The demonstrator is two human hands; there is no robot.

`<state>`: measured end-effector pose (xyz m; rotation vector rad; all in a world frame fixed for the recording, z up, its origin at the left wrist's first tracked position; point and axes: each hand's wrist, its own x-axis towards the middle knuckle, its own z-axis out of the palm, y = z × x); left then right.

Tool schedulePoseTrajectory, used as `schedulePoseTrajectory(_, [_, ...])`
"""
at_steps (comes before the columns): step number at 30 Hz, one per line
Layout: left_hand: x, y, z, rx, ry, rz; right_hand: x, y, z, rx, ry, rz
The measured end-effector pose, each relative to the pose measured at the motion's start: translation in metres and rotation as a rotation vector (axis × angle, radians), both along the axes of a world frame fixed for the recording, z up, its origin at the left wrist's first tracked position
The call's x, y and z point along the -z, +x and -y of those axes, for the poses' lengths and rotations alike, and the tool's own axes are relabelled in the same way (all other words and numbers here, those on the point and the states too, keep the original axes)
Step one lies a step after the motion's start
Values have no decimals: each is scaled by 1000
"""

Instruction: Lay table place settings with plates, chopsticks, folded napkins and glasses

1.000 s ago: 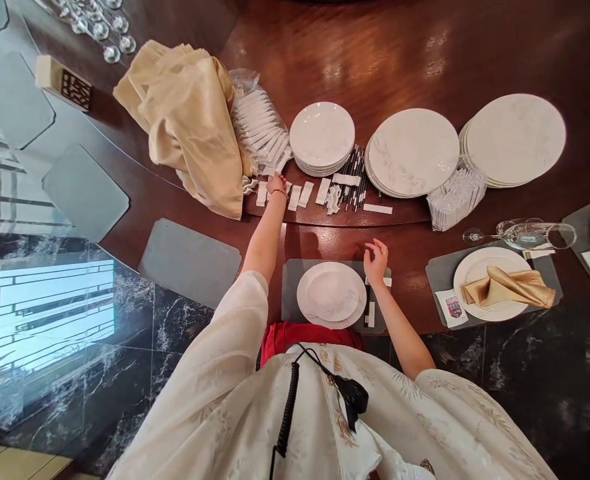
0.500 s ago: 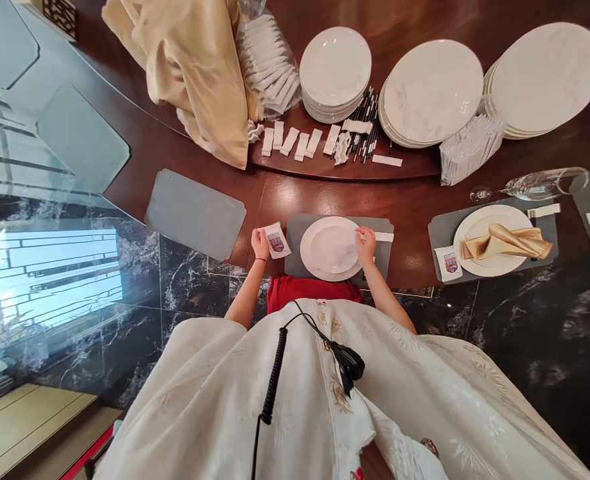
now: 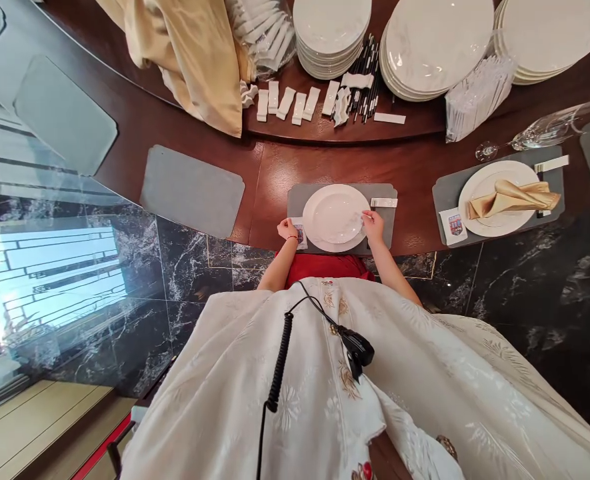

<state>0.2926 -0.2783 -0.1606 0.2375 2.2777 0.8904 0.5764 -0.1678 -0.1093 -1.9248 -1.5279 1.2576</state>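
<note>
My left hand [image 3: 287,229] is closed on the edge of a white wet-wipe packet [image 3: 300,236] with a coloured print, and partly covers it. The packet lies at the left end of a grey placemat [image 3: 387,193], beside the plates. My right hand [image 3: 373,225] pinches the right rim of a small white plate [image 3: 335,212], which rests on a larger white plate [image 3: 309,233]. Chopsticks on a white rest [image 3: 385,203] lie just beyond my right fingers.
On the raised round board are plate stacks [image 3: 332,27], chopstick rests [image 3: 285,103], black chopsticks [image 3: 367,80], packets [image 3: 481,97] and gold cloth [image 3: 189,60]. A set place with a folded gold napkin [image 3: 512,199] and a lying wine glass [image 3: 545,130] is right; a bare placemat [image 3: 192,190] is left.
My left hand has brought the packet rightward onto the placemat, against the plates. My right hand stays at the plate's rim. The whole view has shifted a little.
</note>
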Motion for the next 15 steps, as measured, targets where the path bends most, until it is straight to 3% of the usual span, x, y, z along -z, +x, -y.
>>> schedulePoseTrajectory(3, [-1,-1,-2,-12,-9,-11,1,4,10,160,-69,-23])
schedulePoseTrajectory(15, [-9,-20,6,48,7,83,4,17,21,330,-113,-78])
